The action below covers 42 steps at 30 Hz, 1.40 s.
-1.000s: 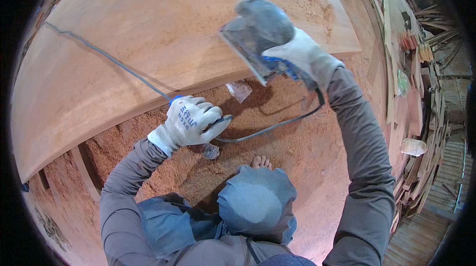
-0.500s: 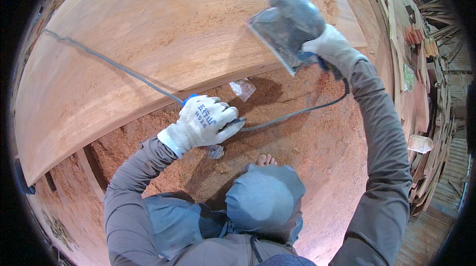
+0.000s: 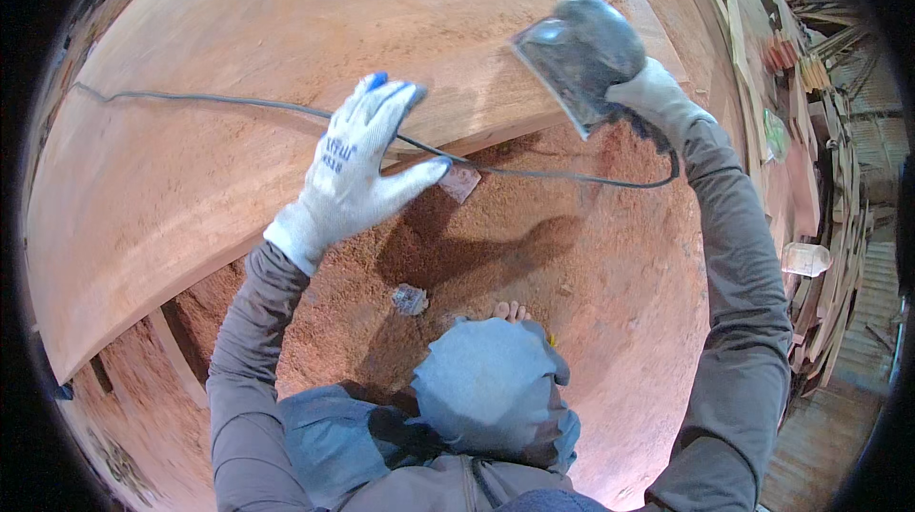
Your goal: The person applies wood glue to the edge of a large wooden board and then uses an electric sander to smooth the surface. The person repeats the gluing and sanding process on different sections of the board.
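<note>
My right hand [image 3: 656, 100], in a white glove with a blue palm, grips the back end of a power sander [image 3: 596, 45]. The sander has a flat rectangular pad and is tilted over the right part of a large wooden slab [image 3: 315, 26]; whether the pad touches the wood I cannot tell. My left hand [image 3: 355, 161], gloved alike, hovers above the slab's near edge with fingers stretched and thumb apart, holding nothing. Behind it runs the sander's grey cord [image 3: 238, 102], which lies across the slab, passes the left hand and loops round to the sander.
Reddish sawdust [image 3: 496, 245] covers the ground below the slab's edge. On it lie a small clear plastic scrap [image 3: 410, 299] and a flat piece of wrapping [image 3: 459, 183]. Stacked wood strips [image 3: 829, 293] line the right side, with a clear plastic container [image 3: 805, 259] on them.
My left hand has let go of the cord, opened and moved up and left. The cord has shifted farther onto the slab. My right hand and the sander have moved slightly right.
</note>
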### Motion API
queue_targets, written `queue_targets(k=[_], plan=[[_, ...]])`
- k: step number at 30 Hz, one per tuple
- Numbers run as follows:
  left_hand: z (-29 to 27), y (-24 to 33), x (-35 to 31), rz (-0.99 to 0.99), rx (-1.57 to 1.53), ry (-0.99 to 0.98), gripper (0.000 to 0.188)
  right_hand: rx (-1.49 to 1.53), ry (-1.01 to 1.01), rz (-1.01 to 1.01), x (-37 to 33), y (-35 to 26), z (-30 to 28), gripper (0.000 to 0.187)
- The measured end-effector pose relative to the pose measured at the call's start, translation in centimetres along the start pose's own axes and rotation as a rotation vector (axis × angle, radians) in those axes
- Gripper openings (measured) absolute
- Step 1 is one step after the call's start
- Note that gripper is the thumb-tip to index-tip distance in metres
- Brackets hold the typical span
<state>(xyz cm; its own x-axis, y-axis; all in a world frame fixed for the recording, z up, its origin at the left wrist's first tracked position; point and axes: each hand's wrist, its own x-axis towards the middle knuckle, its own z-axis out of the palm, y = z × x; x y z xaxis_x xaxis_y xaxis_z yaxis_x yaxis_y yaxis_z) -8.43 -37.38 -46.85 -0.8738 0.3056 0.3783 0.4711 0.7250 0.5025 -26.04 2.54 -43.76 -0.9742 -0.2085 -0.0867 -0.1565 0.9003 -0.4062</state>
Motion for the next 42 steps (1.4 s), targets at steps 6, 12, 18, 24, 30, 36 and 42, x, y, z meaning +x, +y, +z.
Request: queue_targets(k=[6, 12, 18, 24, 30, 36, 42], plan=[[0.4, -2.7, 3.4, 0.006, 0.160, -0.014, 0.098, 0.150, -0.317, -0.150, -3.1, -15.2, 2.3, 0.047], [1.5, -5.7, 2.7, 0.087, -0.152, 0.021, 0.099, 0.059, -0.345, -0.392, -3.3, -20.6, 5.9, 0.049], [5.2, -2.3, 3.9, -0.108, -0.391, -0.092, 0.069, -0.163, -0.193, -0.442, -1.6, -14.7, 4.5, 0.050], [13.6, 1.3, 15.2, 0.181, -0.215, 0.317, 0.066, -0.242, -0.110, -0.494, 1.8, -0.8, -0.7, 0.050], [17.6, 2.8, 23.6, 0.080, -0.056, 0.030, 0.072, -0.220, -0.299, 0.135, 4.4, 0.5, -4.9, 0.040], [14.3, -0.8, 19.0, 0.112, -0.173, 0.102, 0.073, -0.338, -0.340, -0.052, 3.0, -6.3, -2.7, 0.047], [6.0, -2.2, 7.5, 0.008, -0.201, 0.103, 0.065, -0.098, -0.102, -0.466, -1.1, -12.9, 4.1, 0.049]])
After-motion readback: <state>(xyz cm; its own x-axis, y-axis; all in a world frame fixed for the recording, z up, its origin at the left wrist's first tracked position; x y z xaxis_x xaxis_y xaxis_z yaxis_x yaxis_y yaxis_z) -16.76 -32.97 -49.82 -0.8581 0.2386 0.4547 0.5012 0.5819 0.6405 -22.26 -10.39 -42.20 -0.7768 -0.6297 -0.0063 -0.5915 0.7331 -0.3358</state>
